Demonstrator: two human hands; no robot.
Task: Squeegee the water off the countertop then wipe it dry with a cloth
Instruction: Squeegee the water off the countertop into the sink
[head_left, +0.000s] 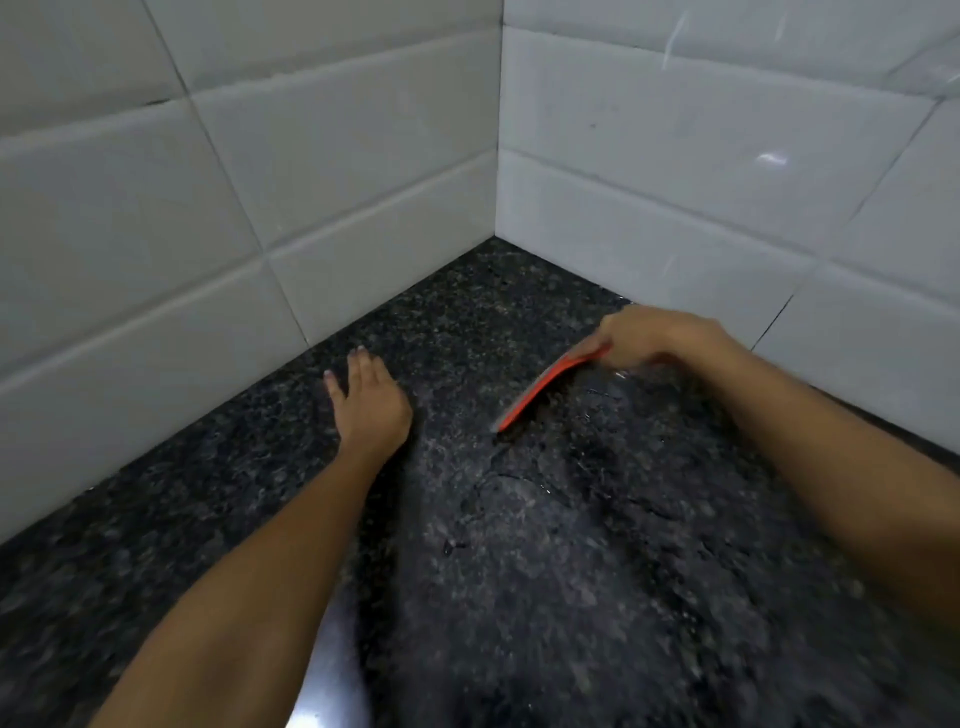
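Right hand (660, 338) grips squeegee (545, 387); wet countertop (571, 545), tiled corner (498, 156).

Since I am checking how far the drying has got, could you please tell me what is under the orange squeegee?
Wet, speckled dark countertop lies under the squeegee, with water pooled nearby. Its handle is hidden inside the right hand.

Two tiled walls meet in a vertical corner seam (500, 130) at the back of the scene. The left wall (182, 208) is faced with large, pale grey-white rectangular tiles laid in staggered rows with thin grout lines between them. The right wall (727, 156) carries the same tiles, glossier, with a small bright reflection (772, 158) and a few faint streaks near the top.
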